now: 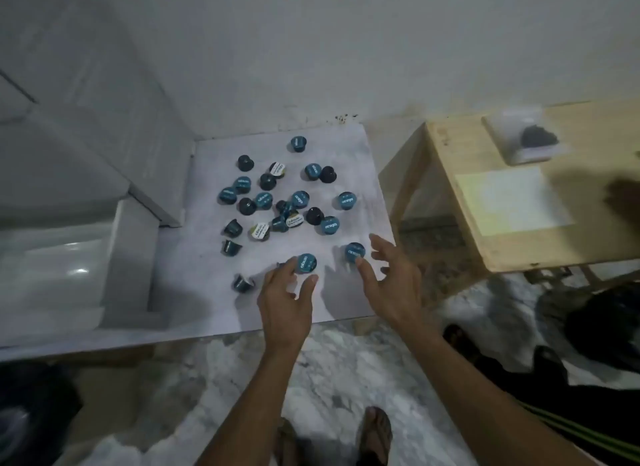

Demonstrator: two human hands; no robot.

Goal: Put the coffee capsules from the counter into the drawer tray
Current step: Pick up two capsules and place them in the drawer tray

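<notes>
White counter, scattered blue-lidded capsules

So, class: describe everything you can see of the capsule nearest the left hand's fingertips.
The capsule is small and round, with a dark body and a blue foil lid bearing pale, blurred lettering. It sits lid-up, slightly tilted, near the front of the white counter, apart from the main scatter. The left hand reaches around it, fingers at its edges.
</notes>
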